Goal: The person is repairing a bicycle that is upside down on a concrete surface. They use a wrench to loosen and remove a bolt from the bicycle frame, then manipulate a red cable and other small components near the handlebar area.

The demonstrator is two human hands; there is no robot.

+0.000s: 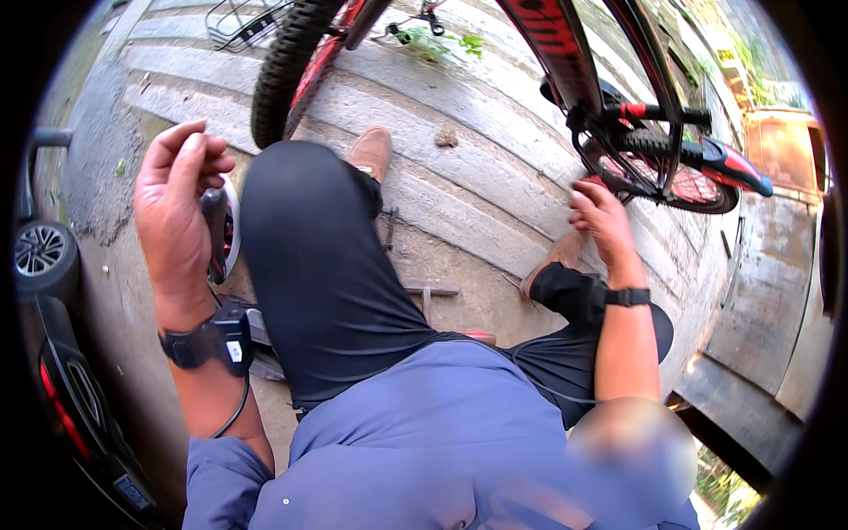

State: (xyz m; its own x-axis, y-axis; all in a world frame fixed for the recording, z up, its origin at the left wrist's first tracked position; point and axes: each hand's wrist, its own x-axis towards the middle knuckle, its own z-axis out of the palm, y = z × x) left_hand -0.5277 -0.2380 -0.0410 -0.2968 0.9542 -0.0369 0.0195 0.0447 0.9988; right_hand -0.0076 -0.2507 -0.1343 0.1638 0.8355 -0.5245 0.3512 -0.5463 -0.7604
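Note:
My left hand (pixel 181 212) is raised at the left with fingers loosely bent, apart and empty, beside a black part (pixel 215 223) with a white-rimmed object behind it. My right hand (pixel 601 221) hangs near the bike's rear wheel (pixel 658 194) at the right, fingers slightly curled and apart; I see nothing held in it. A red and black bicycle frame (pixel 556 57) stands over the paving ahead of me, with a knobby tire (pixel 274 88) above my left knee. Metal tools (pixel 428 291) lie on the ground between my legs, partly hidden.
A car wheel (pixel 44 252) and dark car bumper (pixel 84 397) are at the far left. Loose black bike parts (pixel 243 26) lie on the striped concrete at the back. A rusty orange container (pixel 777 150) and metal plates (pixel 760 291) stand along the right.

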